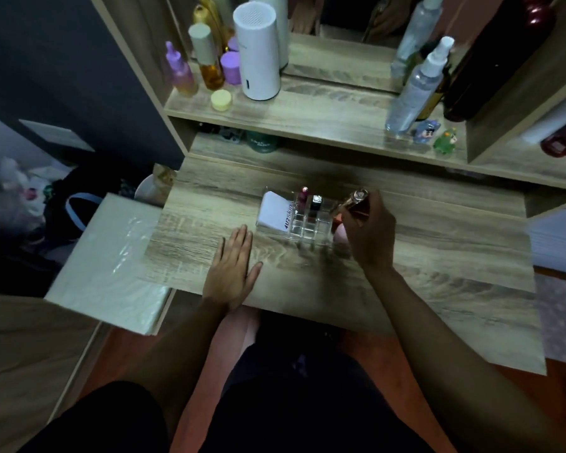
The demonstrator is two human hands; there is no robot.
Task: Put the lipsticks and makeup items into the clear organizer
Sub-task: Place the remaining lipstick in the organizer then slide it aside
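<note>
A clear organizer (303, 228) with square cells stands in the middle of the wooden desk (438, 256). A pink lipstick (304, 193) and a black one with a silver cap (316, 203) stand upright in its back cells. A white tube (273, 212) lies in its left part. My right hand (370, 230) is shut on a rose-gold lipstick (356, 197), held tilted above the organizer's right side. A pink item (340, 235) shows partly under that hand. My left hand (232, 269) lies flat on the desk, fingers apart, just left of the organizer.
The shelf above carries a white cylinder (258, 53), purple and amber bottles (209, 63), a yellow jar (221, 100), spray bottles (415, 86) and two small figurines (435, 135). A plastic-wrapped box (111, 263) sits left of the desk. My knees are below the desk edge.
</note>
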